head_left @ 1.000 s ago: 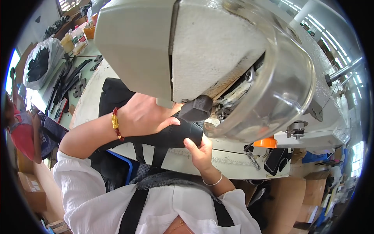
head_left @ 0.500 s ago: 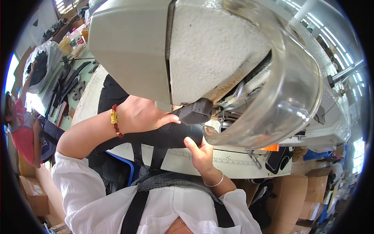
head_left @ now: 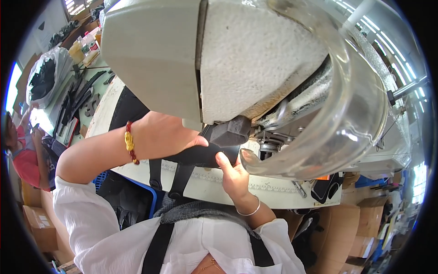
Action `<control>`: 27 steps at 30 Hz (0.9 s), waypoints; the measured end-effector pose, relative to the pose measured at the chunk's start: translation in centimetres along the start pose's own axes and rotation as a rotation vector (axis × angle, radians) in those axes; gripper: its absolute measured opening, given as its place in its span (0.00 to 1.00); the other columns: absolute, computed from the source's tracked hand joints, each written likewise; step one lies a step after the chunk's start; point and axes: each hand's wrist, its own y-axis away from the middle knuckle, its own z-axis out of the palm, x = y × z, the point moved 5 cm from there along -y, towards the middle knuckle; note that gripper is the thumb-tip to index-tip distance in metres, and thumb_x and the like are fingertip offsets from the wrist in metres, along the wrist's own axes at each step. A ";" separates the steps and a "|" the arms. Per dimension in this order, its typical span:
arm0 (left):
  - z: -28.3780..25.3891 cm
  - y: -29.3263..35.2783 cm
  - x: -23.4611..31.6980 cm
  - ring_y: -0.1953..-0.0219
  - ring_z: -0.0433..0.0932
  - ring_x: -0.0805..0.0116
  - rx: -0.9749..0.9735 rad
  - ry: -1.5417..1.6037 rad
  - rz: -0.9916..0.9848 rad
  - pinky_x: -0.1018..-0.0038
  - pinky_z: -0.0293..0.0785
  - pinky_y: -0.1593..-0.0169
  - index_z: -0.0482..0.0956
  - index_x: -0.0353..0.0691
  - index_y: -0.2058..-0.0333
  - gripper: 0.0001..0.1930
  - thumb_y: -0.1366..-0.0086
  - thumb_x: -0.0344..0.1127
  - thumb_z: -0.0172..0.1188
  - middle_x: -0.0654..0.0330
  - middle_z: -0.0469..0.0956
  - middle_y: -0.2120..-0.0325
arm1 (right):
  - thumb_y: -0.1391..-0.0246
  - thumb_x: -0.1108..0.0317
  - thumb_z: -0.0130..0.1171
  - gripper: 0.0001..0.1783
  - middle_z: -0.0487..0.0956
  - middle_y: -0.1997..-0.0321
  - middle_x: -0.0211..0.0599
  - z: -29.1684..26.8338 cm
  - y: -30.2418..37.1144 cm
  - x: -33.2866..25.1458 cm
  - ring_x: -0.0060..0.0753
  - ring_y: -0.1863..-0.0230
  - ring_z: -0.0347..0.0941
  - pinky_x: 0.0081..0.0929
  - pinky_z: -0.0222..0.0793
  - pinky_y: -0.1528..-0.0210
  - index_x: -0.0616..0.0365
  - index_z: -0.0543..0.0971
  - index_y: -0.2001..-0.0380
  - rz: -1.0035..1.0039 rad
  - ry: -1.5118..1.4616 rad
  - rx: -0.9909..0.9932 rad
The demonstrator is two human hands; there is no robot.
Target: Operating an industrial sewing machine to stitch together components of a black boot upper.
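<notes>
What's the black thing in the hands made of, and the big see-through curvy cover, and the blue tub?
The black piece looks like leather or imitation leather, smooth with a soft sheen; I can't tell which. The curved cover seems to be glossy clear plastic: things show through and light glints off it. The blue tub is probably plastic, judging by its smooth, evenly coloured rim.
</notes>
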 end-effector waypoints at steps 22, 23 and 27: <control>7.2 2.6 7.6 0.44 0.65 0.47 0.454 -0.211 -0.311 0.40 0.57 0.42 0.69 0.45 0.56 0.15 0.43 0.39 0.55 0.45 0.65 0.45 | 0.39 0.71 0.51 0.10 0.76 0.58 0.32 0.9 -0.1 1.9 0.22 0.56 0.71 0.22 0.67 0.54 0.58 0.73 0.54 -0.032 -0.450 0.093; 7.2 2.5 7.5 0.44 0.65 0.47 0.453 -0.214 -0.306 0.40 0.57 0.42 0.69 0.45 0.56 0.15 0.43 0.39 0.55 0.45 0.65 0.45 | 0.39 0.72 0.50 0.10 0.76 0.57 0.32 1.1 -0.1 2.0 0.23 0.55 0.71 0.22 0.67 0.52 0.58 0.73 0.54 0.001 -0.504 0.110; 6.9 2.4 7.2 0.45 0.67 0.48 0.465 -0.230 -0.294 0.41 0.58 0.42 0.71 0.47 0.58 0.13 0.43 0.39 0.54 0.48 0.68 0.47 | 0.40 0.74 0.51 0.10 0.75 0.55 0.31 1.5 -0.1 2.0 0.23 0.53 0.70 0.24 0.67 0.51 0.58 0.73 0.54 0.066 -0.619 0.120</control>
